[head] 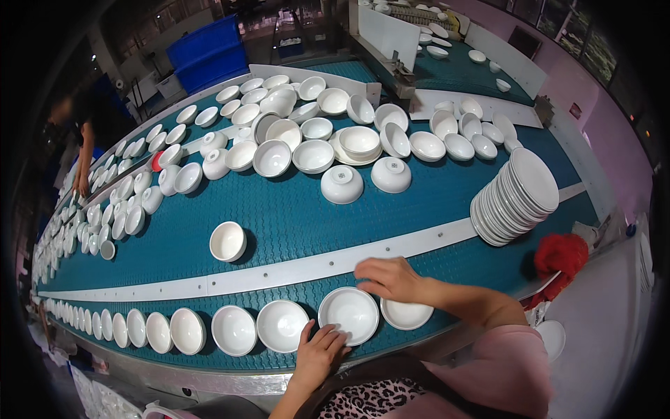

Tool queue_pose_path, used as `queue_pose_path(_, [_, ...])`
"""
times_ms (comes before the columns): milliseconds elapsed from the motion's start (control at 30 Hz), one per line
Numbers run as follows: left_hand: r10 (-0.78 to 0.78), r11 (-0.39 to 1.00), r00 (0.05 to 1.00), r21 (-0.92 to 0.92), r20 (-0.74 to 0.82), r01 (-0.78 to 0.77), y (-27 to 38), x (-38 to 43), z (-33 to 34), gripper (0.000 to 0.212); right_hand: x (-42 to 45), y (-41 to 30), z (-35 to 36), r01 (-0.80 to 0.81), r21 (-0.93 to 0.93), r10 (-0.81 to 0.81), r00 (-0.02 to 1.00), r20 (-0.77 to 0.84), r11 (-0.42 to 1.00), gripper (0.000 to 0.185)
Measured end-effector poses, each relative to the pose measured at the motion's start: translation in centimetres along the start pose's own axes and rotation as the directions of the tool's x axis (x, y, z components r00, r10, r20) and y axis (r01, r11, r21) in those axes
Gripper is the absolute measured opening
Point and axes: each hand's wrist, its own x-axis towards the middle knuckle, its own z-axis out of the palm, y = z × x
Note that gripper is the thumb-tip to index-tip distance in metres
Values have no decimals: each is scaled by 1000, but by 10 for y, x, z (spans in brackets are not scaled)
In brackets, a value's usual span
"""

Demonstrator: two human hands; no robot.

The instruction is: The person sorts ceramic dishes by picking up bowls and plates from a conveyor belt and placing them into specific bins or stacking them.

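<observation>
The spread fingers of my left hand (320,352) lie over the near-left rim of a white ceramic bowl (348,313), which stands upright on the green conveyor belt (251,296). My right hand (391,280) is held over the far rim of another white bowl (407,317), its fingers curved, with nothing visible in them; it looks slightly blurred. Part of that second bowl is hidden by the hand. Left of my left hand, a white bowl (283,326) continues a single row of upright bowls that curves away to the far left.
A white divider strip (298,267) parts this lane from a wider belt with many jumbled bowls (314,152). One bowl (228,241) stands apart. A tilted plate stack (515,199) rises at right, beside a red cloth (561,256). Another person's arm (85,157) reaches among bowls far left.
</observation>
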Motion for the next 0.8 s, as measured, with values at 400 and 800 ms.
queue_pose_path(400, [-142,978,970,125,-198,168,-46,-69,13,39,249,132,75,-596,-512,668,742,-57,619,62])
queue_pose_path(800, [-191,971,968,114,-165,211,-29,-24,3,53,99,84,65,-180,-476,186,982,-35,861,39])
